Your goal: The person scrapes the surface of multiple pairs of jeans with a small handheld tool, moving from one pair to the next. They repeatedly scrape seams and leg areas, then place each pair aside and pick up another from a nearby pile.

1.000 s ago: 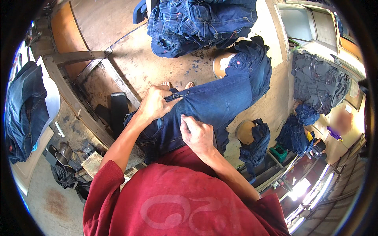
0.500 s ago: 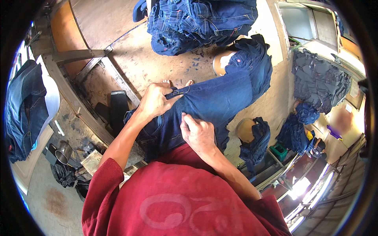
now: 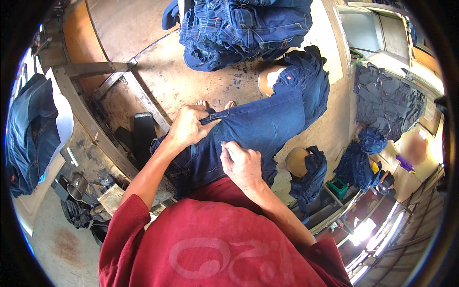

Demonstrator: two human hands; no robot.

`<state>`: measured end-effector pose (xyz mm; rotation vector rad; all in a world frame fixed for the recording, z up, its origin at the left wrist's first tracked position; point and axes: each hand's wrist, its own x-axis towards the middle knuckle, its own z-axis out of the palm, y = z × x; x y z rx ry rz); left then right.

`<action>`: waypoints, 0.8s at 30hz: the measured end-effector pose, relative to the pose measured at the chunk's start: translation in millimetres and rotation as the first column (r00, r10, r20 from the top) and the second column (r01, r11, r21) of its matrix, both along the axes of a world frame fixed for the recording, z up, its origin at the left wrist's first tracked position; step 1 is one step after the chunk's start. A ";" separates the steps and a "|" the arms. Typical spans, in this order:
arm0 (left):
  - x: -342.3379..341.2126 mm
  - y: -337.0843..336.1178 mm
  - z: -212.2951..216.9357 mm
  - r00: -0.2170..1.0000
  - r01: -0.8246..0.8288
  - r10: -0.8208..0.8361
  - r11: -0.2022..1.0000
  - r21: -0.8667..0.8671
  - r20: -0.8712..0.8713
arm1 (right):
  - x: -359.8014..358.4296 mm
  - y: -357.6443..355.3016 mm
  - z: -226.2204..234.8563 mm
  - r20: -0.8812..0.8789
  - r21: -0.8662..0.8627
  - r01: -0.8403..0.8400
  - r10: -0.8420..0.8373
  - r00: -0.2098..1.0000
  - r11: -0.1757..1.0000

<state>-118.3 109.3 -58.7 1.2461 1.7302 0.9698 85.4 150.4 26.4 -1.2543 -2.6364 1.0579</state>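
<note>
Dark blue jeans [image 3: 272,117] lie across my lap and stretch away to the right. My left hand [image 3: 189,126] is closed on them, pinching a folded edge between thumb and fingers. A loose thread seems to show along that edge. Just nearer to me, my right hand [image 3: 243,165] hovers over the denim with its fingers curled together. Whatever those fingers hold, if anything, is too small or hidden to make out.
A tall heap of jeans [image 3: 244,33] stands ahead. Round stools [image 3: 297,161] with denim on them are to the right. Farther right are a dark garment pile [image 3: 387,98], a green crate [image 3: 338,187] and another person. A metal mug [image 3: 76,186] is at left.
The view has tipped slightly, so the heap ahead appears a little lower. My left hand keeps its grip on the jeans; my right hand has hardly moved.
</note>
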 end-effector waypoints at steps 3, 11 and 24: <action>-0.4 0.8 -0.6 1.000 -0.013 0.013 1.000 0.012 0.007 | 0.1 2.2 -2.4 -0.038 0.030 0.025 -0.024 0.999 0.999; 2.0 0.5 -0.5 0.995 -0.048 0.049 0.999 -0.013 0.085 | 3.7 5.1 -0.2 -0.006 0.030 -0.033 0.033 0.999 0.999; 2.5 0.6 -0.4 1.000 -0.026 0.026 1.000 0.007 -0.011 | 4.9 7.1 -0.1 -0.016 0.051 0.006 -0.005 1.000 0.999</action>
